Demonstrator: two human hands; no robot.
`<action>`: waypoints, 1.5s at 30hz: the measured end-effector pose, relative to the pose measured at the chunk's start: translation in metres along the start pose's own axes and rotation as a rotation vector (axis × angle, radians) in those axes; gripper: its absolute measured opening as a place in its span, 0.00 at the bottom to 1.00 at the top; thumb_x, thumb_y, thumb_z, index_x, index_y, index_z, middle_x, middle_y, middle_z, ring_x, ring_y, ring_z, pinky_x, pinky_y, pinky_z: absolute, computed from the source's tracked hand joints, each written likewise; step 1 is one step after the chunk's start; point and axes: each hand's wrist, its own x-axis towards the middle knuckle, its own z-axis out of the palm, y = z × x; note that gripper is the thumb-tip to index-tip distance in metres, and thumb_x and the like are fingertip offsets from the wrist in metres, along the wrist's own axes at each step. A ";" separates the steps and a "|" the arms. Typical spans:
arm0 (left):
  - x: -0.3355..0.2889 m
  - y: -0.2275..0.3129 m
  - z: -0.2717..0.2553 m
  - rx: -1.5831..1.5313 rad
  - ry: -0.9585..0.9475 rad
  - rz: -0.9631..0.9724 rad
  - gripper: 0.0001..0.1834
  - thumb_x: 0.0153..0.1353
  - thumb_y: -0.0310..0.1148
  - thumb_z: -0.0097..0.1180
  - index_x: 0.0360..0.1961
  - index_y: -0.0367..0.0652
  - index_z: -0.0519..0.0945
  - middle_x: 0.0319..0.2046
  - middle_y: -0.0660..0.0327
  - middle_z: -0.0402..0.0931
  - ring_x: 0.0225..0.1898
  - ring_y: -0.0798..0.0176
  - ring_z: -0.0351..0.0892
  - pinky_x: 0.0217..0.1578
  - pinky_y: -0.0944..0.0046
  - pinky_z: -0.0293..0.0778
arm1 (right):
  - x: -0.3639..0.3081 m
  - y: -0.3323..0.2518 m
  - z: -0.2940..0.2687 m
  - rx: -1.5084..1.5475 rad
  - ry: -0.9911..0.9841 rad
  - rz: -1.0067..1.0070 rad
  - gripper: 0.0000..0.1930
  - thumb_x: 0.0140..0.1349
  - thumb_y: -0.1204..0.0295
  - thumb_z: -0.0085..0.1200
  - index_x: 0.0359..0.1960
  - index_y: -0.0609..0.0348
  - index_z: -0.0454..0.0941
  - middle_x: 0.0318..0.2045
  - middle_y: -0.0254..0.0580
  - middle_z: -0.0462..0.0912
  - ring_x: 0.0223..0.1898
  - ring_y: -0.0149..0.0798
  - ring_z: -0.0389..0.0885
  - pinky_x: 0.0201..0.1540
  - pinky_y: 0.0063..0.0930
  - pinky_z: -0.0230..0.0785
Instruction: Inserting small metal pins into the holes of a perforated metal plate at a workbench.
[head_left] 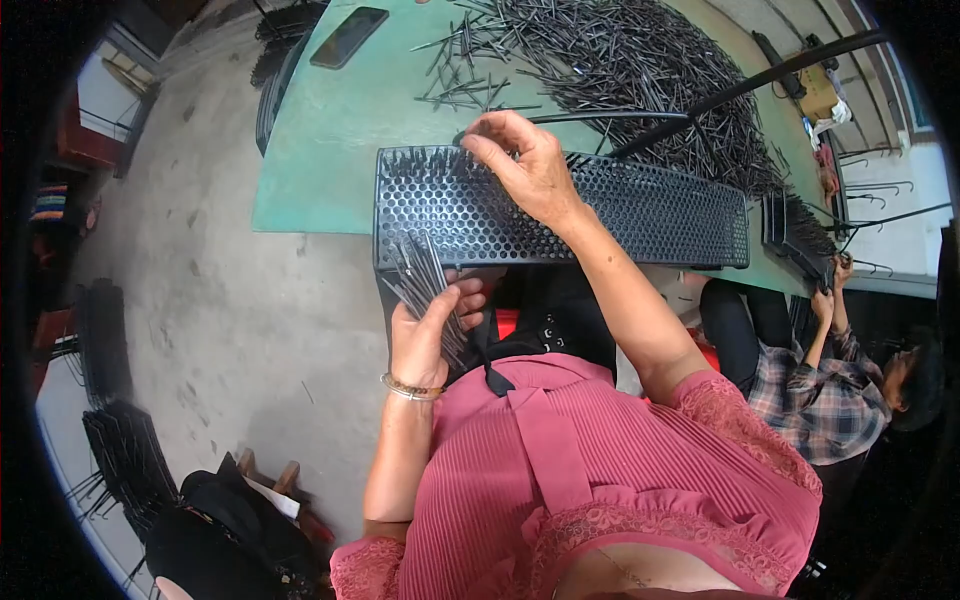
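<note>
A long black perforated panel point(660, 215) lies along the near edge of a green table point(330, 140). My right hand point(525, 165) rests over the panel's upper rim, its fingertips pinched on a thin dark metal pin at the holes. Short pins stand in the holes at the panel's left end point(410, 160). Below the panel's left corner my left hand point(425, 335), wearing a bracelet, grips a bundle of thin dark pins point(420, 275) that fans upward.
A large heap of loose dark pins point(640, 70) covers the table's far side. A dark phone point(348, 36) lies at the far left. Another person in a plaid shirt point(825, 390) sits at the right. Stacks of black racks point(125, 455) stand on the concrete floor.
</note>
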 end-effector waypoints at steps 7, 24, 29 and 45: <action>0.003 0.001 -0.006 0.036 -0.019 -0.037 0.13 0.59 0.28 0.53 0.44 0.34 0.72 0.37 0.49 0.78 0.32 0.61 0.80 0.28 0.67 0.78 | -0.001 0.003 0.002 -0.061 -0.040 -0.121 0.09 0.55 0.72 0.58 0.34 0.64 0.76 0.28 0.42 0.81 0.28 0.33 0.79 0.31 0.26 0.71; 0.000 0.002 -0.004 0.059 0.048 -0.021 0.08 0.58 0.27 0.56 0.37 0.33 0.74 0.31 0.56 0.77 0.31 0.60 0.80 0.27 0.65 0.79 | -0.007 0.006 0.010 -0.330 -0.061 -0.371 0.09 0.51 0.76 0.60 0.35 0.63 0.78 0.32 0.43 0.81 0.32 0.39 0.81 0.33 0.26 0.74; 0.001 0.003 -0.007 0.015 0.012 -0.040 0.09 0.58 0.28 0.56 0.37 0.33 0.74 0.32 0.56 0.77 0.32 0.61 0.80 0.28 0.66 0.79 | -0.009 0.001 0.012 -0.377 -0.008 -0.368 0.07 0.52 0.77 0.58 0.34 0.63 0.79 0.32 0.44 0.81 0.32 0.42 0.80 0.34 0.29 0.74; 0.000 0.012 -0.006 -0.041 -0.045 0.031 0.12 0.59 0.27 0.55 0.43 0.34 0.74 0.34 0.56 0.78 0.34 0.61 0.80 0.31 0.66 0.80 | -0.033 -0.037 0.021 0.037 -0.422 0.328 0.14 0.54 0.67 0.60 0.35 0.67 0.80 0.28 0.37 0.79 0.28 0.26 0.74 0.30 0.22 0.67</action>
